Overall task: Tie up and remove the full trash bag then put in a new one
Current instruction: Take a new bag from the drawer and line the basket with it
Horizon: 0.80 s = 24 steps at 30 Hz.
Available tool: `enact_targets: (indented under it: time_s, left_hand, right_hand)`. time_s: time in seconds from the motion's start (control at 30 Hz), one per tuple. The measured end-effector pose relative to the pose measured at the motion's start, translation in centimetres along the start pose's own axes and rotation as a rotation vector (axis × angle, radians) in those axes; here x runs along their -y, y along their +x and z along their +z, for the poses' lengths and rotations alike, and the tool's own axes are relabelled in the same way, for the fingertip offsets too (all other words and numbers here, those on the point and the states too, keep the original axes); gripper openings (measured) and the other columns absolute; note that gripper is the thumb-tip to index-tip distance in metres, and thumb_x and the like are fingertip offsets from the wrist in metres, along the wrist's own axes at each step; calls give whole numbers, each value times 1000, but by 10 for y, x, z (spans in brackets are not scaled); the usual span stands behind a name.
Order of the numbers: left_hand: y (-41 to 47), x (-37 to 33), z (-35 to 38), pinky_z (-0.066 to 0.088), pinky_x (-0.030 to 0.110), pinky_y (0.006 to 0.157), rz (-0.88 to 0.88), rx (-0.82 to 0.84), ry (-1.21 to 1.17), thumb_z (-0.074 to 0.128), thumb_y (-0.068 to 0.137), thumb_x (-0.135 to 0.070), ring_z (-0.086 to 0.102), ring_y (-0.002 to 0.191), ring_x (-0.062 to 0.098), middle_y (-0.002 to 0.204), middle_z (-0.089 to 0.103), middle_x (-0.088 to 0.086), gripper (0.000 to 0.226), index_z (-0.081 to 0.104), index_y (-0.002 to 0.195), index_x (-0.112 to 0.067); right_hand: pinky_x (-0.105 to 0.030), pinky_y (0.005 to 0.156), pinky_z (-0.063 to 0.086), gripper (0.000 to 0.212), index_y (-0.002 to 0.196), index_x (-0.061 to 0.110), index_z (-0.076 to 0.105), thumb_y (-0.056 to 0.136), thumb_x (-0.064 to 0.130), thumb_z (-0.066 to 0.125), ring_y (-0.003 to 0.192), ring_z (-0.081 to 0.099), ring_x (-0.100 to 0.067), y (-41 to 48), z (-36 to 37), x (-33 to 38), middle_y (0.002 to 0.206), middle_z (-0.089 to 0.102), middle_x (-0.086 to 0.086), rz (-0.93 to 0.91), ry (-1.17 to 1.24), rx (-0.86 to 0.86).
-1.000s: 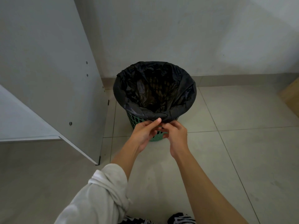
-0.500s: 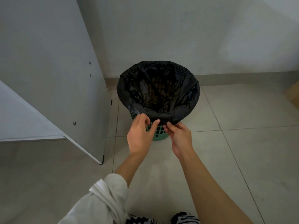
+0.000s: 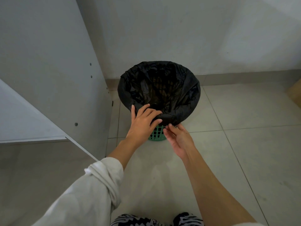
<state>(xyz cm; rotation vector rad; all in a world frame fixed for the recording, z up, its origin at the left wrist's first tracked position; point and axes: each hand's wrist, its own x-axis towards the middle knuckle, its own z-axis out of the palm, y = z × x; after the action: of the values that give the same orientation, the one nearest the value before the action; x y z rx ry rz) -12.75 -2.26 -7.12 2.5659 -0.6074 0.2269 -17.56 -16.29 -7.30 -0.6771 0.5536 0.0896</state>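
A black trash bag [image 3: 187, 93] lines a green mesh bin [image 3: 157, 133] that stands on the tiled floor by the wall. The bag's mouth is open and folded down over the bin's rim. My left hand [image 3: 143, 123] is on the near rim: its fingers reach over the folded edge into the bag and the thumb lies under the fold, pinching it. My right hand [image 3: 177, 137] is just below the near hem of the bag, fingers loosely bent and holding nothing, with its tips at the hem.
A white cabinet panel [image 3: 53, 82] stands close on the left of the bin. A white wall [image 3: 195, 33] with a baseboard runs behind it. A tan object [image 3: 295, 93] shows at the right edge. My patterned footwear [image 3: 154, 220] is at the bottom.
My left hand has moved up from the hem and over the near rim of the bag. My right hand has let go of the hem and dropped slightly.
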Motion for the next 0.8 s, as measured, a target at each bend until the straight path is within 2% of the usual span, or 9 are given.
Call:
enact_targets:
  time_s: [0.07, 0.2, 0.33, 0.43, 0.63, 0.8]
  left_hand:
    - [0, -1, -1, -21, 41, 110, -8, 10, -9, 41, 96, -41, 20, 141, 12, 128, 53, -10, 36, 53, 128, -29]
    - [1, -2, -3, -21, 42, 111, -14, 21, -14, 41, 96, -41, 18, 141, 11, 130, 53, -11, 36, 52, 128, -29]
    - [-2, -2, -3, -23, 39, 110, -18, 14, -12, 41, 96, -41, 18, 141, 11, 130, 53, -10, 36, 52, 128, -28]
    - [-2, -1, -3, -23, 39, 110, -22, 25, -38, 41, 96, -41, 18, 141, 10, 128, 53, -11, 35, 53, 127, -28]
    - [2, -2, -3, -23, 41, 110, -36, 39, -58, 42, 96, -40, 16, 141, 9, 128, 53, -12, 34, 54, 126, -29]
    - [2, -5, -3, -25, 38, 108, -46, 41, -67, 42, 96, -40, 15, 141, 9, 128, 53, -12, 34, 53, 126, -28]
  right_hand:
    - [-25, 74, 59, 32, 121, -3, 57, 90, -8, 51, 81, 65, -19, -1, 0, 1, 89, 66, -14, -11, -22, 0]
    - [-29, 87, 55, 27, 114, -4, 60, 88, -1, 58, 95, 68, -25, -6, -1, 3, 105, 68, -20, -108, -101, -2]
    - [-29, 88, 55, 19, 104, -3, 63, 85, -3, 60, 100, 66, -28, -7, 0, -1, 113, 65, -22, -161, -94, -45]
    - [-28, 86, 55, 23, 104, 0, 63, 84, -10, 56, 107, 63, -27, -3, 5, -4, 116, 64, -18, -199, -43, -56]
    - [-24, 76, 56, 19, 88, 2, 62, 83, -14, 52, 87, 64, -17, 2, 24, -10, 94, 67, -10, -285, 46, -190]
    - [-27, 73, 53, 19, 84, 4, 55, 84, -13, 47, 82, 62, -19, 6, 29, -17, 89, 63, -11, -249, 221, -240]
